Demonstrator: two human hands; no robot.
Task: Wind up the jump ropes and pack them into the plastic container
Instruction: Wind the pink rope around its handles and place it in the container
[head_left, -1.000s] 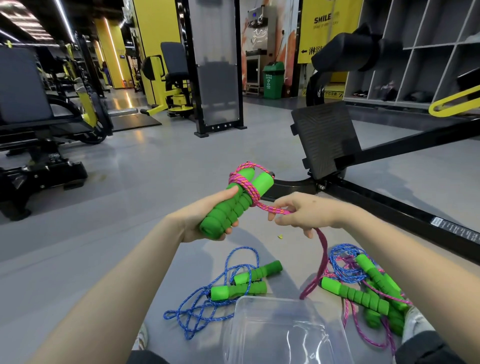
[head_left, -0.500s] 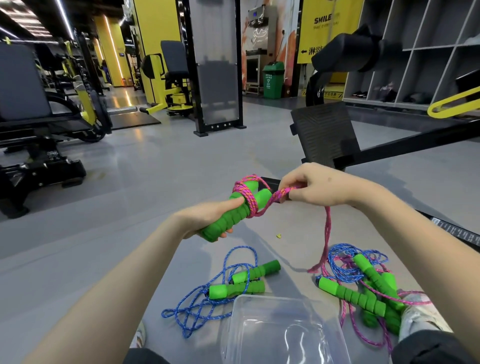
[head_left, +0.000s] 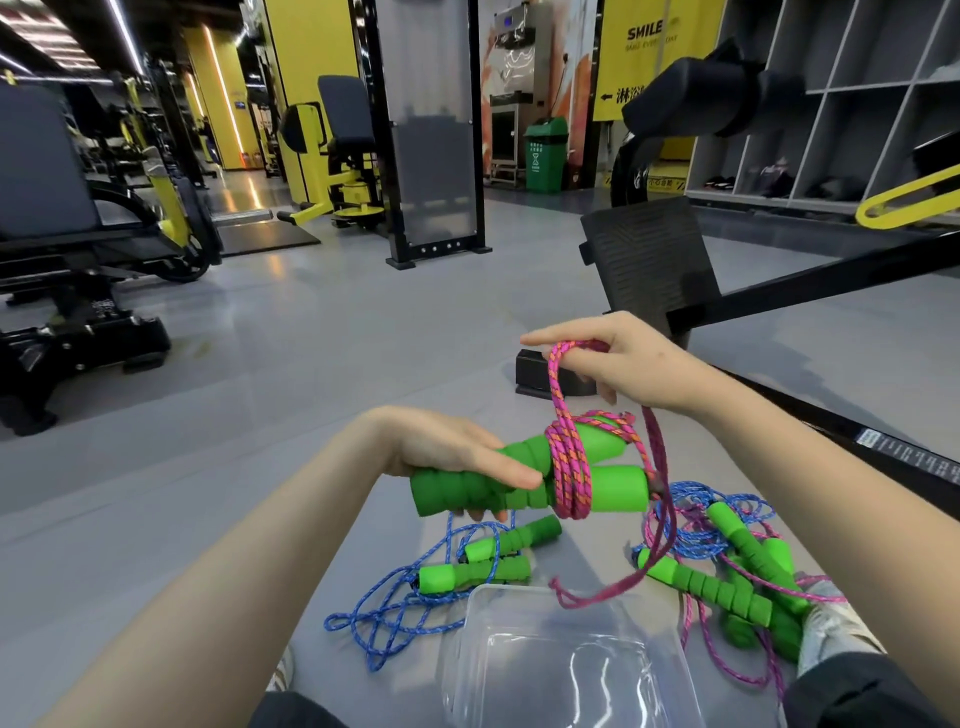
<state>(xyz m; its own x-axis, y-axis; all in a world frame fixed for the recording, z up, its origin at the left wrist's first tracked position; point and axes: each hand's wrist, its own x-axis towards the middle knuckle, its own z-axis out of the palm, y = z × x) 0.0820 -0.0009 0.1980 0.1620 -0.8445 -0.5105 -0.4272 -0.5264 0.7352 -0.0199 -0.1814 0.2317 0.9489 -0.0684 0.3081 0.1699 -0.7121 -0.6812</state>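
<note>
While left hand grip clamped paired green handles mid-air, right hand grip pinched pink rope just above wraps. Rope judged soft, light, springy: would likely unwind if tension dropped; best held at handles. Tail hung over plastic container on floor; blue rope beside, unwound.

There is one clear plastic container, one pink braided jump rope wound round two green foam handles, one loose blue braided jump rope with two more handles, and one tangled pile of uncountable ropes.
</note>
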